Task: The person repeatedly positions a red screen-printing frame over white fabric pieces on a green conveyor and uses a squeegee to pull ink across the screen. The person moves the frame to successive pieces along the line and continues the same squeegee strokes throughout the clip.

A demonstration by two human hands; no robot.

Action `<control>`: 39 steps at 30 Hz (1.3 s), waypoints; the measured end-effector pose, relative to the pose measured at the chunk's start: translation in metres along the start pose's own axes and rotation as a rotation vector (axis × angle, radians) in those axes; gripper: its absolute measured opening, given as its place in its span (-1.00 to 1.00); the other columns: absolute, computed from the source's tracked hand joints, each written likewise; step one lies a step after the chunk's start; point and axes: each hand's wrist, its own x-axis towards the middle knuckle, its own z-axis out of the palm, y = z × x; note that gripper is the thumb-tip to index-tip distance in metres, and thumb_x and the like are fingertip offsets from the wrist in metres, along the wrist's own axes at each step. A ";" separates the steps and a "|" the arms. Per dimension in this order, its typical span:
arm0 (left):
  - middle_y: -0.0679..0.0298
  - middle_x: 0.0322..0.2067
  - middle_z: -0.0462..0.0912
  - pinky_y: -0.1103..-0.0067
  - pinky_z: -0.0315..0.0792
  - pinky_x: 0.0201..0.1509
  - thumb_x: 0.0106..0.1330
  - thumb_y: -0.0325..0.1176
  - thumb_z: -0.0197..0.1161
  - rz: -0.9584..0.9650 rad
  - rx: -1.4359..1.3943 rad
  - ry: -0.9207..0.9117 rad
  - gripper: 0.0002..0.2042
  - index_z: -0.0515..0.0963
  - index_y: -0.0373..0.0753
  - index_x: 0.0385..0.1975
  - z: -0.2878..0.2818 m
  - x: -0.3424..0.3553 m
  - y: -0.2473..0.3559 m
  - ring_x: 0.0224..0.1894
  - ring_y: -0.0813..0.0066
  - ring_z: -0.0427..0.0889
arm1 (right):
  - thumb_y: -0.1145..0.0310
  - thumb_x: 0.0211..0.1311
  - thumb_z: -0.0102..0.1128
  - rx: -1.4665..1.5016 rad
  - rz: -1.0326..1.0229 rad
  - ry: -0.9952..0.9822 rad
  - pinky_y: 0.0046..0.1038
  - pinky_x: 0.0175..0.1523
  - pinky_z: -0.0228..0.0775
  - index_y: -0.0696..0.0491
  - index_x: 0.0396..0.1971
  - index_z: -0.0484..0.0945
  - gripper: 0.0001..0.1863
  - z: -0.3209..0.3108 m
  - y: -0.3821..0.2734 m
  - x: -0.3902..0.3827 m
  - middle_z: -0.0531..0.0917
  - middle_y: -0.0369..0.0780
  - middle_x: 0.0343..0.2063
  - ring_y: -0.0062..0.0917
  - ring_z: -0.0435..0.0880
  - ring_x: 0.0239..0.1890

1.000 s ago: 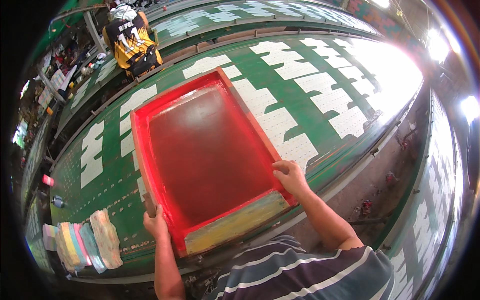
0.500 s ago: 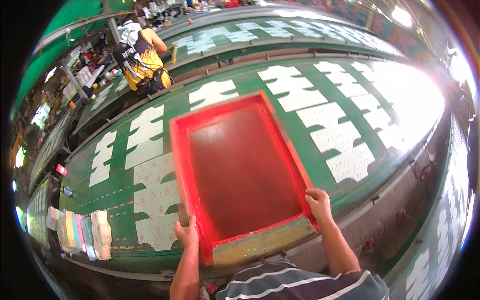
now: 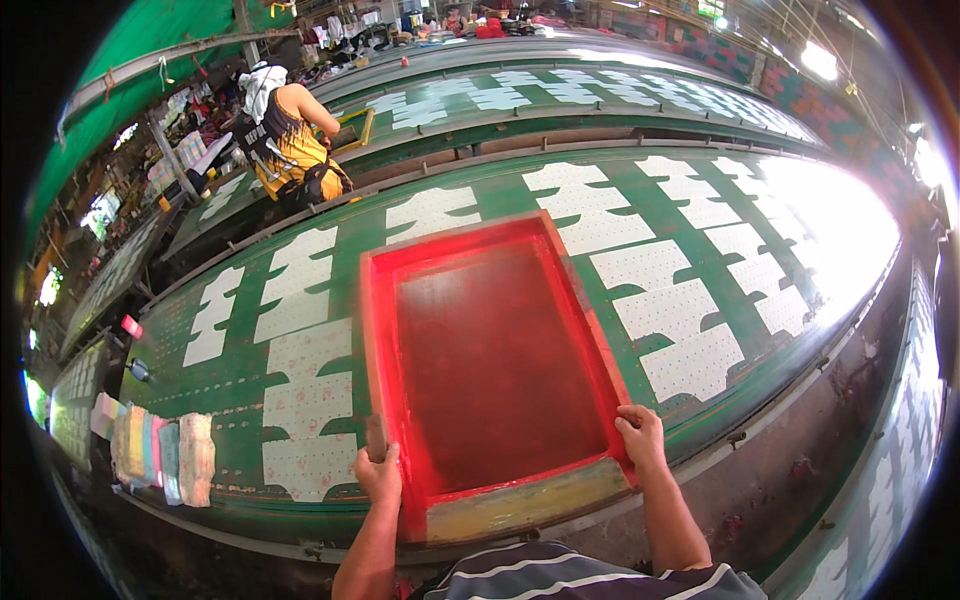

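Gripping red frame (image 3: pixel 500 370) by both long sides, toward the near end. Closed on left side with left grip (image 3: pixel 380 475), right by a brown block (image 3: pixel 376 438). Closed on right side with right grip (image 3: pixel 640 435).

Dark red across the middle, dull yellow along near end. Located over near half of green worktop (image 3: pixel 228 395), far end angled left; can't tell if resting on it or just above.

Laid out left of it: white pieces with faint reddish print (image 3: pixel 308 400). To the right: rows of dotted white pieces (image 3: pixel 680 350). Stacked at worktop's left end: pastel folded cloths (image 3: pixel 165 455). Just beyond: small dark jar (image 3: pixel 138 370), then pink cup-like thing (image 3: pixel 132 326). Past far edge, upper left: person in black and yellow top (image 3: pixel 285 150), beside a yellow frame (image 3: pixel 369 125).
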 end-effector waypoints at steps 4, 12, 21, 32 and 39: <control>0.04 -0.22 0.83 0.23 0.63 0.00 0.28 -0.23 0.65 -0.011 0.059 -0.002 -0.62 0.67 -0.37 -0.12 0.002 -0.002 0.001 -0.18 0.17 0.81 | 0.42 0.29 0.54 0.002 -0.034 -0.032 -0.26 0.22 0.66 0.10 0.04 0.83 -0.67 -0.008 0.002 0.002 0.74 -0.06 -0.01 -0.28 0.81 0.06; -0.04 -0.19 0.82 0.15 0.61 0.04 0.28 -0.13 0.63 0.024 0.085 -0.028 -0.57 0.67 -0.36 -0.11 0.006 0.004 -0.021 -0.12 -0.02 0.82 | 0.35 0.25 0.58 -0.498 -0.415 0.050 -0.10 0.38 0.54 0.03 0.15 0.79 -0.55 -0.010 -0.024 -0.027 0.71 -0.03 0.15 -0.12 0.72 0.22; -0.15 -0.17 0.79 0.04 0.60 0.02 0.22 0.02 0.64 0.058 0.196 -0.009 -0.48 0.67 -0.37 -0.17 0.006 0.004 -0.021 -0.06 -0.23 0.78 | 0.32 0.08 0.60 -0.516 -1.010 -0.769 0.00 0.38 0.50 -0.13 0.16 0.76 -0.45 0.022 -0.061 -0.133 0.70 -0.17 0.25 -0.15 0.64 0.38; -0.22 0.07 0.73 0.03 0.55 0.30 0.34 0.13 0.50 -0.006 0.167 -0.074 -0.30 0.64 -0.45 0.16 0.003 0.003 -0.012 0.19 -0.26 0.68 | 0.53 0.07 0.40 -0.715 -1.065 -0.593 -0.15 0.22 0.60 -0.05 0.10 0.76 -0.49 0.083 -0.112 -0.146 0.79 -0.26 0.00 -0.26 0.79 0.07; -0.29 0.36 0.53 0.13 0.34 0.58 0.64 0.11 0.18 0.133 -0.048 -0.068 -0.25 0.41 -0.52 0.49 0.004 0.001 -0.023 0.45 -0.22 0.49 | 0.46 0.27 0.37 -0.923 -0.743 -0.837 -0.07 0.16 0.65 -0.11 0.15 0.77 -0.57 0.094 -0.151 -0.131 0.84 -0.16 -0.02 -0.15 0.81 0.08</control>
